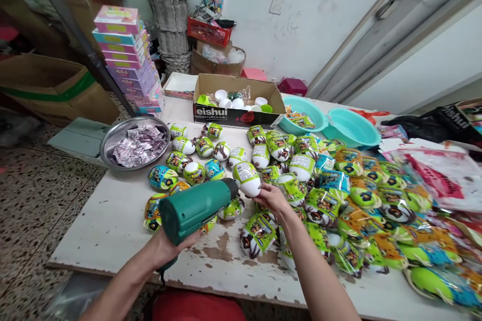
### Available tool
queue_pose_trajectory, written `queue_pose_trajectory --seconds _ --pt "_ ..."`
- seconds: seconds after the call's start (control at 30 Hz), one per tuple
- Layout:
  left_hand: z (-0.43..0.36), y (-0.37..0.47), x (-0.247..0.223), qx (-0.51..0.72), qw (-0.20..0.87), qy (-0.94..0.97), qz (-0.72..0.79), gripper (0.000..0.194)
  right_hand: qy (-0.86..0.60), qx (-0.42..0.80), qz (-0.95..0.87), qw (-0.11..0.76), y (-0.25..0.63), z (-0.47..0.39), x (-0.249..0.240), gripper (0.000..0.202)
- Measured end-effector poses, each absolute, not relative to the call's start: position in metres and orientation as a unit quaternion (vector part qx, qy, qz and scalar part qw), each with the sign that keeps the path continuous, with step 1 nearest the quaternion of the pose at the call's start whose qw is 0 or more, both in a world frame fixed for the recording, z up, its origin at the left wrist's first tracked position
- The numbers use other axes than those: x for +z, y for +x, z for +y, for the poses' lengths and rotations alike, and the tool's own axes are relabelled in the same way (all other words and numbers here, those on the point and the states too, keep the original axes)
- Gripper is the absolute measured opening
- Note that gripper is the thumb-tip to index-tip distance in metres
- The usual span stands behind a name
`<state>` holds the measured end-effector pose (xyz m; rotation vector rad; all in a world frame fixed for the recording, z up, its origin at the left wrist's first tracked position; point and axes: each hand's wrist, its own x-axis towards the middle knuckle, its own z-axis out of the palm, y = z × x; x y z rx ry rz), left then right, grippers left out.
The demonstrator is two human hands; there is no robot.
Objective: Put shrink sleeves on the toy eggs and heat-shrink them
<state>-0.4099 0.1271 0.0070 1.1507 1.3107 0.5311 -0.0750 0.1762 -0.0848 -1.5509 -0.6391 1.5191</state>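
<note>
A green heat gun (198, 205) is gripped by its handle in my left hand (184, 242), its black nozzle pointing right. The nozzle end is close to a white plastic egg with a green printed wrap (246, 178). My right hand (274, 199) pinches that egg at its lower right end, thumb and fingers closed on it. Several wrapped eggs (195, 172) lie left of and behind the heat gun. To the right is a pile of eggs in looser green, blue and orange wraps (323, 205).
A steel bowl (106, 151) of small sachets stands left. Behind are an open carton (233, 116) holding white and green shell halves and two turquoise basins (352, 128). Stacked pink and purple boxes (131, 72) rise back left. A plastic bag (444, 175) lies right.
</note>
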Motion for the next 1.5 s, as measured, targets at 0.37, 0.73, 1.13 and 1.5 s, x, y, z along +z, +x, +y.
queue_pose_trajectory --seconds 0.37,0.73,1.13,1.5 --pt "0.103 -0.452 0.038 0.163 0.622 0.491 0.588 0.031 -0.68 0.288 -0.523 0.425 -0.105 0.166 -0.051 0.016" --pt "0.118 -0.462 0.035 0.274 0.68 0.427 0.529 0.023 -0.603 0.285 -0.598 0.444 -0.107 0.159 -0.046 0.012" --pt "0.119 -0.464 0.036 0.27 0.702 0.398 0.526 0.023 -0.648 0.437 -0.374 0.5 -0.107 0.159 -0.092 0.03" --pt "0.13 -0.469 0.023 0.288 0.647 0.406 0.578 0.014 -0.676 0.42 -0.394 0.46 -0.138 0.18 -0.085 0.029"
